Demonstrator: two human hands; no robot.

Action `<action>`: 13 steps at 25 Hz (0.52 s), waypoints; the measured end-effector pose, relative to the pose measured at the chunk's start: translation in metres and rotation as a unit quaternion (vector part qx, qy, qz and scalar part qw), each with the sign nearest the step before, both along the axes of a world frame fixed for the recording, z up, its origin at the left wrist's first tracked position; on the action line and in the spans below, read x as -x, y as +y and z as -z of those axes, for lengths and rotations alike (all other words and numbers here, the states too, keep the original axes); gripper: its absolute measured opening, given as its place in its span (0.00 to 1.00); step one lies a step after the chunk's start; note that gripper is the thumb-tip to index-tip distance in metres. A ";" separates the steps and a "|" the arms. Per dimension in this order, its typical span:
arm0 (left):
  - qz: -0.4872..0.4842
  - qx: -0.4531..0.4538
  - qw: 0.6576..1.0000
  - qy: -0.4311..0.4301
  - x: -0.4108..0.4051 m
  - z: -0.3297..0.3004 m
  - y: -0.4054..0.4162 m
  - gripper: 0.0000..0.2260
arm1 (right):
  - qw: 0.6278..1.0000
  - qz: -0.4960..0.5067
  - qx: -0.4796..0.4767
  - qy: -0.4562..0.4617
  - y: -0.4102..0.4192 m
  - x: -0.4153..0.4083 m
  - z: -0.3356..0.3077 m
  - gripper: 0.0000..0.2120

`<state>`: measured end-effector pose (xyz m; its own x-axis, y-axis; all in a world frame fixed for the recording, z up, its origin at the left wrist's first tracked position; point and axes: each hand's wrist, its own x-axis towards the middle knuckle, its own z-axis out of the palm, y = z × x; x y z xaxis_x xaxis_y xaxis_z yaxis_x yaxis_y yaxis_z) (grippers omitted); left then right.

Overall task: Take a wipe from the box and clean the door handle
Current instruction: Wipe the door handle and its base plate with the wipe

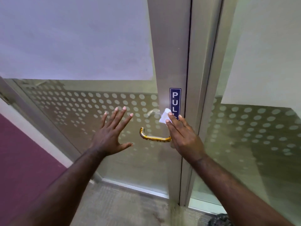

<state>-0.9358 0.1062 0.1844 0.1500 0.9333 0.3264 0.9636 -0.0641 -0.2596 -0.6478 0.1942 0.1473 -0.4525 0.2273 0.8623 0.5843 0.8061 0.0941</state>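
Pressing a white wipe (164, 116) against the metal door stile (171, 62), the right hand (184, 137) has its fingers laid nearly flat and close together, with the wipe pinned under the fingertips (170, 113); the crumpled sheet pokes out above and to the left of them, and its lower part is hidden beneath the hand. The wipe sits just above the point where the door handle (153, 137) meets the stile, and the palm covers that end of the handle. Gold-coloured and shiny, the handle runs roughly level, its long axis going left from the stile across the glass before its free end curves upward. Beside the wipe, a dark blue sticker (175, 100) on the stile reads "PUL" in white letters stacked top to bottom; the letters below are covered by the fingers. The left hand (112, 134) is spread wide open with nothing in it, fingers fanned upward in front of the frosted, dotted glass panel (81, 103), left of the handle and apart from it; whether the palm touches the glass cannot be told
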 end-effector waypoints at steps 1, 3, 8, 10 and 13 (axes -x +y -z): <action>0.015 -0.006 1.000 0.003 0.010 0.004 0.002 0.51 | 1.000 0.015 -0.002 0.007 -0.003 0.007 0.001 0.19; 0.056 -0.028 0.997 0.034 0.036 0.008 0.017 0.51 | 0.999 0.043 0.000 -0.002 -0.012 0.026 0.001 0.19; 0.176 -0.078 0.978 0.081 0.073 0.021 0.054 0.54 | 0.990 0.138 0.002 0.010 -0.027 0.048 -0.001 0.14; 0.209 -0.089 0.969 0.094 0.080 0.025 0.068 0.56 | 0.983 0.177 -0.012 0.052 -0.033 0.050 -0.008 0.10; 0.222 -0.112 0.963 0.101 0.083 0.035 0.080 0.56 | 0.967 0.220 -0.036 0.121 -0.034 0.056 -0.027 0.06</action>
